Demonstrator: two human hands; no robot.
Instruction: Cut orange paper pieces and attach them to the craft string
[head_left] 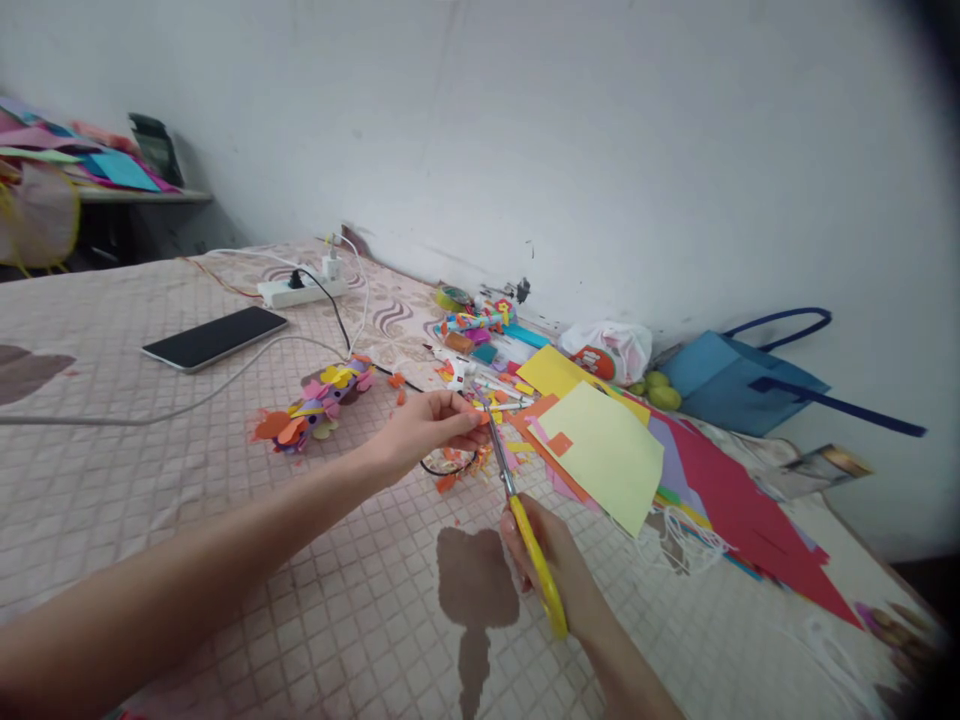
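Note:
My left hand (435, 428) pinches a small piece of orange paper (484, 416) over the middle of the table. In my right hand (551, 555) is a pair of scissors (534, 540) with yellow handles, its blades pointing away from me. The blade tips meet the orange paper at my left fingertips; whether they are cutting into it I cannot tell. Loose paper scraps (448, 482) lie just beneath. A paper-flower-covered roll (315, 405) in purple, orange, pink and yellow rests left of my left hand.
A tablet or large phone (216, 338) and a white power strip (300, 288) with cables lie at left. Coloured paper sheets (607, 450), white string (686, 540) and a blue bag (742, 380) are at right, along the wall. A glue gun (459, 375) lies beyond my hands.

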